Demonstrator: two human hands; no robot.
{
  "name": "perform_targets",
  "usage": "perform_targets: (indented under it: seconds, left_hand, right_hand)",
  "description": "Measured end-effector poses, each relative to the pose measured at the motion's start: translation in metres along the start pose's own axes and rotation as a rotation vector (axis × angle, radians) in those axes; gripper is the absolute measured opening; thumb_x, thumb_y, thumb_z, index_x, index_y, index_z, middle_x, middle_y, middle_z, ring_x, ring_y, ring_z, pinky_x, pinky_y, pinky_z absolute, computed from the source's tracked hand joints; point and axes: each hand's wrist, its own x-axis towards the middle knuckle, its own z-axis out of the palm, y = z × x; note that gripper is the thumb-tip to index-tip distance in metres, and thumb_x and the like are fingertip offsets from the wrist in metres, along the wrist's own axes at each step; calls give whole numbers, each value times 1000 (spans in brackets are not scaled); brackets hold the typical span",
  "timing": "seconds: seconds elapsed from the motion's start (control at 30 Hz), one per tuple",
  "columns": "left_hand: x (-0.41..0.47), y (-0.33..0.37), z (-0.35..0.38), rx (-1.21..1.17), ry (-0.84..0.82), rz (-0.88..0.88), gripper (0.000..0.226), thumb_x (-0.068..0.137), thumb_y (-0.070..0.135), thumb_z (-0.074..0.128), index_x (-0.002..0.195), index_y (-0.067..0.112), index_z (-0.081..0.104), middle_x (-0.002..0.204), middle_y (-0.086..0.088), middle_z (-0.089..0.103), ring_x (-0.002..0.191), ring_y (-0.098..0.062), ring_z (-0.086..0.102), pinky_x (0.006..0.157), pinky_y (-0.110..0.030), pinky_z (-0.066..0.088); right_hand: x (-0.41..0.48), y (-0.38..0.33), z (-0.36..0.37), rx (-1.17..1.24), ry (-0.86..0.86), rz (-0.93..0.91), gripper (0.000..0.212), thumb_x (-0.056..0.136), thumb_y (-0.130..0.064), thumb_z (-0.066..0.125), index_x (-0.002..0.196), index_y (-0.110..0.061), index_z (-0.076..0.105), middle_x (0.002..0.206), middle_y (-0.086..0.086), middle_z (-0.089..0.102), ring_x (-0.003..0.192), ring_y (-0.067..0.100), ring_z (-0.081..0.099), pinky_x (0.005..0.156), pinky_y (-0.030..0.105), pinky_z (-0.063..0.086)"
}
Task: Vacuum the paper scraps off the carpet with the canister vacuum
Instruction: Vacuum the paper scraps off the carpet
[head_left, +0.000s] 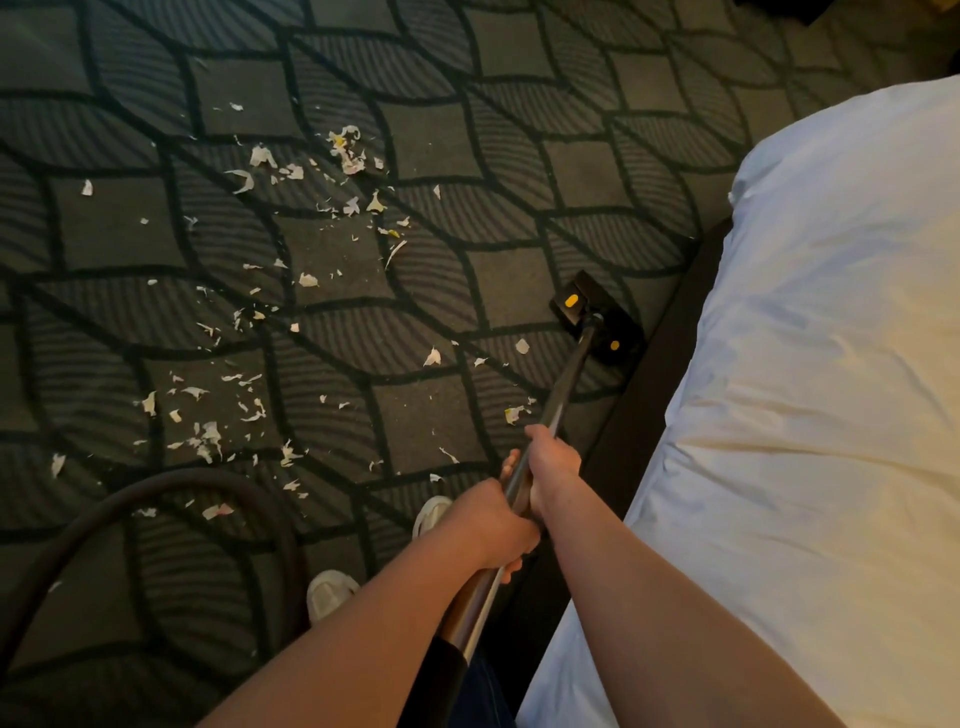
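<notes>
Grips the metal wand (563, 384) with the left hand (493, 525) nearest the lens, fingers curled right round the tube, fingertips showing underneath. Clamps the right hand (553, 465) just ahead on the same tube, thumb and fingers wrapped round it too. Reads as a two-handed hold for steering: rear hand to push, front hand to aim and press down (a judgement, not something seen).

Runs the wand forward and down to the black floor head (597, 317), flat on the carpet (519, 156), just beside the dark bed base (670, 343) and the white bedding (831, 364). Sits at the right-hand edge of the mess, probably to work the strip along the bed first.

Leaves most of the paper scraps (262, 156) well to the left of the head, scattered in a broad band from far to near. Finds only a few close by, one white scrap (522, 345) just left of the head.

Trails the dark hose (156, 483) in a loop at lower left, clear of the sweeping path, with scraps on either side of it. Plants two pale shoes (330, 592) on the carpet left of the wand. Shows no canister.

Looks barely begun: nearly all the scraps yet to lift.
</notes>
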Motion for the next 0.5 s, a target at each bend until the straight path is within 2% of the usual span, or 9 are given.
perform_targets:
  seconds: [0.1, 0.27, 0.4, 0.5]
  left_hand:
    - [-5, -3, -4, 3, 8, -8, 26, 89, 15, 63, 111, 19, 50, 98, -7, 66, 68, -14, 59, 70, -31, 57]
    - [-22, -20, -14, 13, 12, -42, 21, 88, 14, 63, 105, 17, 51, 88, -7, 64, 64, -13, 58, 68, -31, 57]
    - [-37, -36, -23, 20, -5, -51, 20, 86, 11, 62, 105, 10, 58, 83, -8, 63, 58, -14, 57, 60, -29, 55]
    - [-50, -49, -30, 26, -1, -71, 18, 86, 9, 61, 102, 12, 54, 79, -7, 61, 58, -14, 56, 56, -27, 53]
  right_hand:
    - [-6, 2, 3, 3, 6, -2, 33, 98, -23, 57, 128, -11, 53, 82, 9, 56, 63, 16, 54, 52, 28, 47]
    - [-24, 20, 15, -15, 7, 22, 33, 98, -23, 57, 127, -9, 52, 84, 9, 56, 64, 16, 54, 53, 28, 49]
    - [-38, 35, 25, -11, 14, 49, 33, 97, -26, 58, 125, -10, 53, 87, 10, 58, 65, 16, 55, 51, 27, 48]
    - [-50, 49, 33, -21, 17, 47, 30, 97, -24, 59, 122, -8, 54, 85, 10, 57, 65, 16, 55, 52, 28, 48]
